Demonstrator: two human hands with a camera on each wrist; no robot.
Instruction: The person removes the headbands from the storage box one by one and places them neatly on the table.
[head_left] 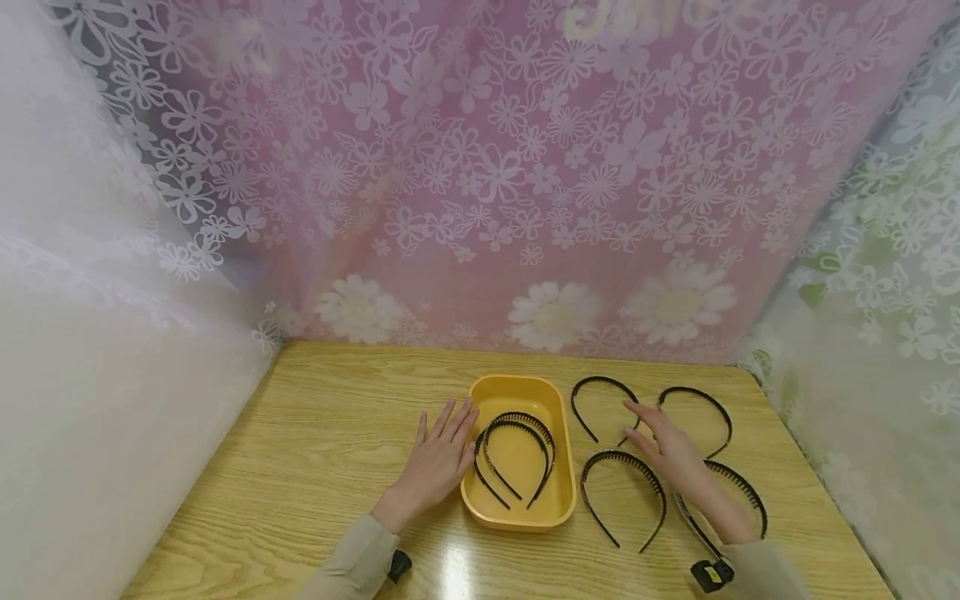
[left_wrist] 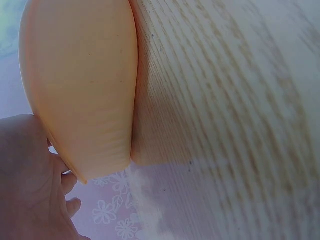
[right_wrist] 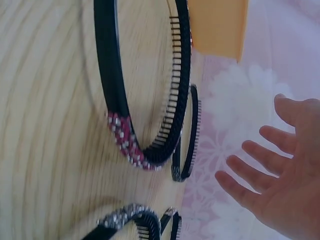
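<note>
My left hand (head_left: 433, 467) rests its fingers on the left rim of a yellow plastic tray (head_left: 517, 396); in the left wrist view the fingers reach over the edge of the tray (left_wrist: 80, 90). Two black toothed headbands (head_left: 517, 416) lie overlapping inside it. Above the table to the right, my right hand (head_left: 678, 458) hovers with spread fingers and holds nothing. Around and below it lie several black headbands (head_left: 622, 455). Close up in the right wrist view, one headband (right_wrist: 122, 135) carries pink and silver stones, another (right_wrist: 130, 215) silver ones.
The wood-grain table (head_left: 337, 417) ends at a pink flowered curtain (head_left: 465, 275) behind. Pale sheets hang at the left and right (head_left: 892, 375). Two headbands (head_left: 606, 379) (head_left: 729, 421) lie in the back row, right of the tray.
</note>
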